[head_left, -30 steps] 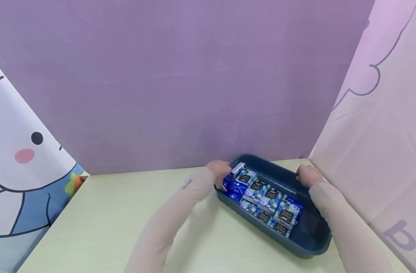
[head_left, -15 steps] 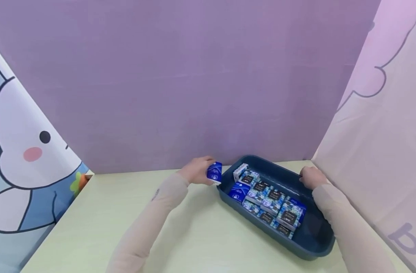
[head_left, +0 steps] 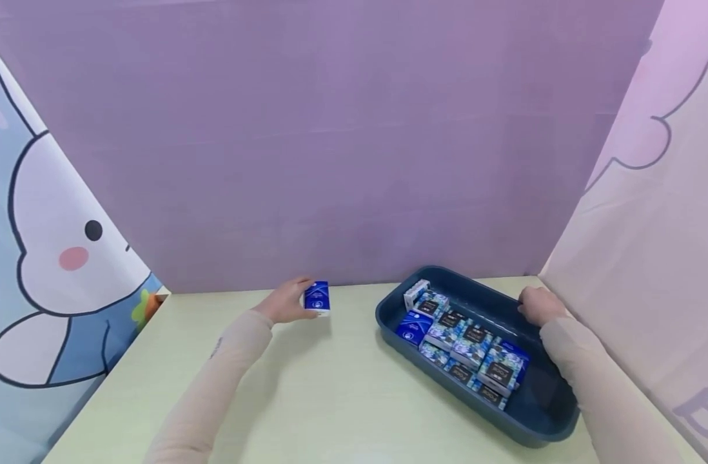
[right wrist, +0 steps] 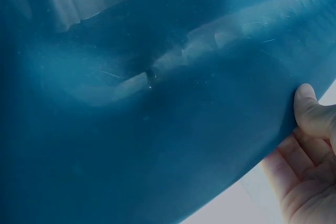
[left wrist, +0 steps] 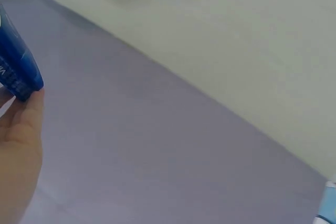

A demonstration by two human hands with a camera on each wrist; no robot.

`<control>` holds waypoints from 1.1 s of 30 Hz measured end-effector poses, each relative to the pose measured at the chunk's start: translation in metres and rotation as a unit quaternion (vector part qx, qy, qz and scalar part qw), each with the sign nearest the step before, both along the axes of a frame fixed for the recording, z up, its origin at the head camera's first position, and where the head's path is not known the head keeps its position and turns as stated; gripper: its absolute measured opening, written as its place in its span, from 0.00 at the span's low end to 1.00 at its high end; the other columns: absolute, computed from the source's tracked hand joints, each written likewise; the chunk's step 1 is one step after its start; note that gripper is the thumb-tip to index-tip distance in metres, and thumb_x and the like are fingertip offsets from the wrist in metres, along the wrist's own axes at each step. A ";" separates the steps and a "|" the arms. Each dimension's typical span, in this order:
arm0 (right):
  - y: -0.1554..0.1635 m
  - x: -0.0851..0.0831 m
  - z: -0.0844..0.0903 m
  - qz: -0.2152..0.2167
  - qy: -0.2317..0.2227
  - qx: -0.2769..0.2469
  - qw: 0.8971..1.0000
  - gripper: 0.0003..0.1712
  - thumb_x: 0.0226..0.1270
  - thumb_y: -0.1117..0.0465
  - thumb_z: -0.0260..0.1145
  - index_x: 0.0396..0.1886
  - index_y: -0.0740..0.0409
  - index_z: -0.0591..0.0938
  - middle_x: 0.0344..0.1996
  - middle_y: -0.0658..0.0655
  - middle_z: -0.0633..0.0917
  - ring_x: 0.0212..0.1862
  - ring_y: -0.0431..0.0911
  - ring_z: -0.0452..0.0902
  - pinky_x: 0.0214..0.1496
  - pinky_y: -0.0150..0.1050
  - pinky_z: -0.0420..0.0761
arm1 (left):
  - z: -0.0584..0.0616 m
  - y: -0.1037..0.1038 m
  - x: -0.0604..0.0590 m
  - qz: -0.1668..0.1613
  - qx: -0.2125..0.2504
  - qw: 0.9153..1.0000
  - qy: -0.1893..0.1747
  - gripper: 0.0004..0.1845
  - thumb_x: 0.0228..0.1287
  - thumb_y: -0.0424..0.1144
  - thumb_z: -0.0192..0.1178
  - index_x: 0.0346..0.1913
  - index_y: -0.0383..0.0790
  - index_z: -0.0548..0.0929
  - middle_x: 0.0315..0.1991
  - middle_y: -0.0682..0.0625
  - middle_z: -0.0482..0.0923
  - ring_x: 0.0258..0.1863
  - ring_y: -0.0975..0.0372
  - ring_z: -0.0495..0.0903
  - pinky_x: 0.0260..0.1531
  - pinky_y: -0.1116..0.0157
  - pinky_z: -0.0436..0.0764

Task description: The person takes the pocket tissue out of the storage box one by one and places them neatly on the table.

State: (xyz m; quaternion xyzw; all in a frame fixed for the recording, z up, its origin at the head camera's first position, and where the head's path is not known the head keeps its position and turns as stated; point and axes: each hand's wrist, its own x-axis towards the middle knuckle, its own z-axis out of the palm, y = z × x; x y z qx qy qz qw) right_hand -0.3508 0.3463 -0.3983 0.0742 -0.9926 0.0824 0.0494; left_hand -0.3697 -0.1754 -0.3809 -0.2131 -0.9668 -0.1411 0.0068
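My left hand (head_left: pixel 287 302) pinches a small blue tissue pack (head_left: pixel 316 298) by its sides, near the table's back edge, with a shadow on the table below. In the left wrist view the fingertips meet the lower end of the blue pack (left wrist: pixel 20 61). At the right, my right hand (head_left: pixel 541 305) grips the far rim of a dark blue plastic tub (head_left: pixel 542 422). The right wrist view shows the thumb (right wrist: pixel 305 98) on the tub's inner wall and the other fingers outside it. Inside the tub lie several floral packs (head_left: pixel 500 368) and another blue pack (head_left: pixel 413 327).
The tub stands at an angle on a pale yellow-green table (head_left: pixel 331 399). Behind rises a purple backdrop (head_left: pixel 342 161). A printed cartoon panel (head_left: pixel 58 225) borders the left, and a pale pink panel (head_left: pixel 650 258) closes in the right side.
The left hand has lifted a blue tissue pack out of the tub's left end and carried it leftward over the table. The right hand keeps its hold on the rim.
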 end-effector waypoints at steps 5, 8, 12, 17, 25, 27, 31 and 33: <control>0.002 0.002 0.001 0.003 0.006 -0.001 1.000 0.04 0.53 0.70 0.62 0.23 0.65 0.82 0.21 0.62 0.82 0.24 0.53 0.76 0.26 0.50 0.76 | -0.015 -0.024 -0.005 0.013 -0.001 1.000 -0.016 0.44 0.47 0.48 0.68 0.65 0.30 0.63 0.65 0.35 0.60 0.64 0.43 0.61 0.64 0.48 0.61; 0.003 0.003 0.000 0.004 0.006 -0.002 1.000 0.04 0.53 0.71 0.62 0.24 0.66 0.82 0.22 0.63 0.82 0.24 0.54 0.76 0.26 0.50 0.76 | -0.023 -0.035 -0.006 0.021 -0.004 0.999 -0.024 0.43 0.47 0.46 0.68 0.64 0.29 0.64 0.65 0.35 0.61 0.63 0.43 0.62 0.63 0.48 0.62; 0.001 0.004 0.000 0.003 0.003 -0.006 1.000 0.04 0.53 0.71 0.62 0.25 0.67 0.82 0.22 0.64 0.82 0.24 0.54 0.76 0.27 0.51 0.76 | -0.032 -0.048 -0.004 0.028 -0.007 0.999 -0.027 0.42 0.45 0.43 0.68 0.63 0.28 0.64 0.63 0.34 0.63 0.61 0.42 0.65 0.62 0.48 0.64; -0.001 0.004 0.001 0.003 0.004 -0.007 1.000 0.04 0.53 0.71 0.61 0.22 0.66 0.82 0.20 0.62 0.81 0.23 0.53 0.75 0.25 0.50 0.75 | -0.036 -0.060 0.000 0.037 -0.008 0.999 -0.028 0.42 0.43 0.41 0.67 0.63 0.27 0.65 0.62 0.33 0.64 0.58 0.42 0.68 0.59 0.47 0.66; 0.001 0.003 0.001 0.006 0.009 -0.006 1.000 0.05 0.53 0.71 0.62 0.22 0.64 0.82 0.21 0.63 0.81 0.23 0.54 0.76 0.25 0.50 0.75 | -0.048 -0.073 -0.002 0.036 -0.007 0.999 -0.031 0.42 0.38 0.39 0.67 0.61 0.26 0.66 0.59 0.32 0.67 0.56 0.42 0.69 0.59 0.47 0.67; 0.001 0.003 0.001 0.007 0.008 -0.005 1.000 0.05 0.53 0.71 0.62 0.22 0.64 0.82 0.21 0.63 0.81 0.23 0.54 0.76 0.25 0.51 0.75 | -0.051 -0.075 -0.002 0.034 -0.011 0.999 -0.032 0.42 0.37 0.39 0.67 0.60 0.26 0.67 0.59 0.31 0.67 0.56 0.42 0.69 0.59 0.47 0.67; -0.001 0.003 0.001 0.008 0.009 -0.004 1.000 0.05 0.53 0.71 0.61 0.22 0.64 0.82 0.21 0.63 0.81 0.23 0.54 0.76 0.25 0.51 0.75 | -0.054 -0.080 -0.002 0.039 -0.022 0.998 -0.037 0.41 0.37 0.37 0.65 0.60 0.25 0.67 0.58 0.32 0.68 0.56 0.43 0.70 0.59 0.48 0.67; -0.001 0.003 0.001 0.007 0.009 -0.005 1.000 0.05 0.53 0.71 0.61 0.22 0.65 0.82 0.21 0.63 0.81 0.23 0.54 0.76 0.25 0.51 0.75 | -0.055 -0.082 -0.002 0.040 -0.025 0.998 -0.037 0.41 0.36 0.36 0.64 0.60 0.25 0.67 0.57 0.32 0.69 0.54 0.44 0.71 0.58 0.49 0.69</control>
